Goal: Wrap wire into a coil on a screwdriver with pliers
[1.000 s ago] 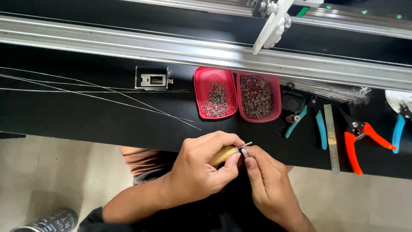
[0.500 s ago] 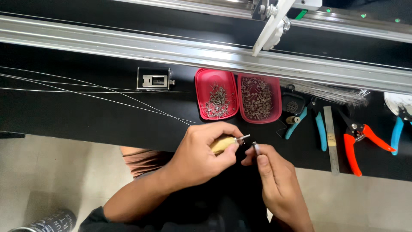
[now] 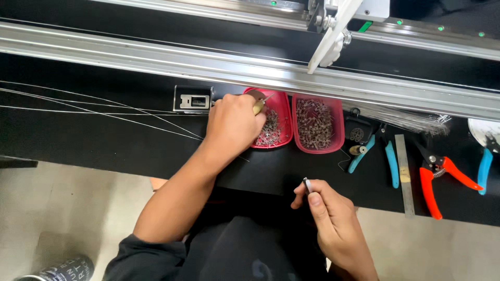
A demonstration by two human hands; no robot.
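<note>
My left hand [image 3: 233,122] reaches over the black bench and grips a small wooden-handled tool [image 3: 259,105], its tip over the left pink tray [image 3: 282,105] of small metal parts. My right hand [image 3: 333,216] stays near the bench's front edge and pinches a small metal piece [image 3: 307,184] between thumb and fingers. A second pink tray [image 3: 300,136] of small dark parts sits just right of the first.
Thin wires [image 3: 94,109] run across the left of the bench past a small metal block [image 3: 192,99]. Blue-handled pliers [image 3: 374,153], a steel ruler [image 3: 404,171], orange cutters [image 3: 440,174] and a blue tool [image 3: 484,161] lie to the right. An aluminium rail [image 3: 156,54] spans the back.
The hands were together at the front edge. My left hand has moved up and away to the left pink tray with the tool; my right hand stays low with the small piece.
</note>
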